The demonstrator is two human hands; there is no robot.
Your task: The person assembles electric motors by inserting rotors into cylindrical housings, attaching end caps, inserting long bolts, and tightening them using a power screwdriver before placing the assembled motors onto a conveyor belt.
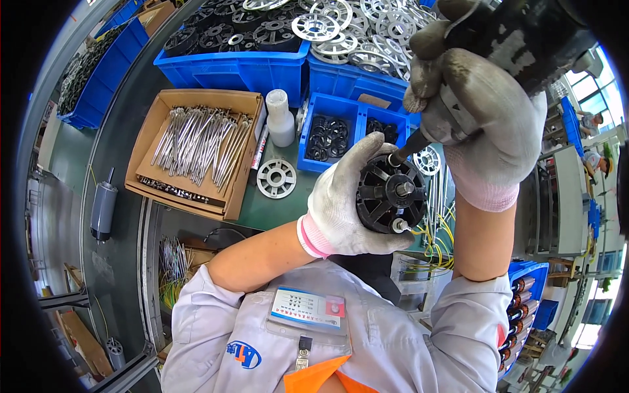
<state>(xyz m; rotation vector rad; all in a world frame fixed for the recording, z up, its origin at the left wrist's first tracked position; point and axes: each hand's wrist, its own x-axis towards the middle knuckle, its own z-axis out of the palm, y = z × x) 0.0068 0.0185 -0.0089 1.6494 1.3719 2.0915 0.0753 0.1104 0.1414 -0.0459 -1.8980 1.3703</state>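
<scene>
My left hand [337,206], in a whitish work glove, is wrapped round a motor [380,208] with a black spoked end cover facing up and a shaft in its middle. My right hand [495,121], in a soiled glove, grips a dark power screwdriver [524,46]. The driver's bit [411,145] slants down to the far rim of the end cover, meeting a metal screw head there. A second fastener [400,224] shows at the cover's near rim. Yellow-green wires [442,245] lie just right of the motor.
Blue bins of black [229,65] and silver end covers [354,78] line the back. Nearer are a cardboard box [232,206] of long bolts, a white bottle [280,121], a loose silver cover [276,178] and a blue tray [334,105] of black rings. A grey motor [103,209] stands left.
</scene>
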